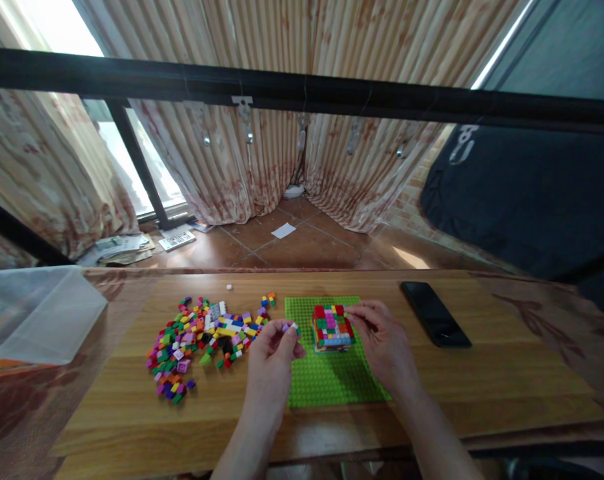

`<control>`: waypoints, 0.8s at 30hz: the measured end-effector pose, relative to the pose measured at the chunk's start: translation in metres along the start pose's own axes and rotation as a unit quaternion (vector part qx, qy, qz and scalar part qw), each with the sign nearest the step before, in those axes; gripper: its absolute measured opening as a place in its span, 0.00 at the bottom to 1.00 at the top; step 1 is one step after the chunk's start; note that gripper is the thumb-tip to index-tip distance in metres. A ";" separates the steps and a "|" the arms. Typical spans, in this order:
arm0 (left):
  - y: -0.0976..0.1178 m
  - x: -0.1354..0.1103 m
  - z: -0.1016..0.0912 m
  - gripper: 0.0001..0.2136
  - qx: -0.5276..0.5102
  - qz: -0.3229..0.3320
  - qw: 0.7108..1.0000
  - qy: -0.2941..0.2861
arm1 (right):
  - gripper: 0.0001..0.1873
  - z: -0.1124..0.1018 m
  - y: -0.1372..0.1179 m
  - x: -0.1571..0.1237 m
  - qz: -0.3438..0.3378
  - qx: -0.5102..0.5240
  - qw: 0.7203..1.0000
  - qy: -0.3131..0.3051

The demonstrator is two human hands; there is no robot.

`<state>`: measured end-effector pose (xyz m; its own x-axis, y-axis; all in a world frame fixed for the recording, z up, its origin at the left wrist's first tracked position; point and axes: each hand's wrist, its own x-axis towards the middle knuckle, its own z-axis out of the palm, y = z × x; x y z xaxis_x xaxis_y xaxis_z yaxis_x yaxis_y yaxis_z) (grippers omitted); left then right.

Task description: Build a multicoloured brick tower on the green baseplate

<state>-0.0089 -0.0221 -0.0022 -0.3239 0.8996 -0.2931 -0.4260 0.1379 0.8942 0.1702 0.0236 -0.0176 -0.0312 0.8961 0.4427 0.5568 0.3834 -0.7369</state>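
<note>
A green baseplate (327,380) lies on the wooden table (482,373). On it stands a multicoloured block of stacked bricks (331,327). My right hand (382,340) rests at the block's right side, its fingertips pinched at the top right corner of the block. My left hand (275,347) hovers just left of the block, its fingers pinched on a few small bricks (291,327), purple and white. A loose pile of small coloured bricks (202,337) spreads over the table to the left of the plate.
A black phone (435,313) lies face up to the right of the plate. A translucent plastic box (32,313) sits at the table's left end. One white brick (229,287) lies alone near the far edge. Curtains and a black rail stand behind the table.
</note>
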 end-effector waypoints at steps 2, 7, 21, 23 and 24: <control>0.000 0.000 0.000 0.14 -0.001 -0.001 1.000 -0.001 | 0.11 0.003 0.002 0.000 -0.005 -0.007 1.000 -0.004; -0.001 -0.002 0.000 0.14 0.007 -0.001 1.000 -0.006 | 0.11 0.008 0.006 0.001 -0.010 -0.018 1.000 -0.020; 0.002 -0.002 -0.001 0.11 0.004 0.004 1.000 -0.013 | 0.08 0.009 0.007 0.004 0.041 0.052 0.998 -0.001; 0.001 -0.002 -0.001 0.11 0.008 0.005 1.000 -0.015 | 0.09 0.009 0.009 0.004 0.040 0.049 0.998 -0.007; 0.001 -0.002 -0.001 0.11 0.009 0.005 1.000 -0.015 | 0.09 0.009 0.010 0.004 0.040 0.047 0.998 -0.009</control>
<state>-0.0097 -0.0240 -0.0012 -0.3026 0.9129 -0.2740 -0.4075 0.1359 0.9030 0.1685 0.0331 -0.0278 -0.0047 0.9281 0.3724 0.4772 0.3293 -0.8147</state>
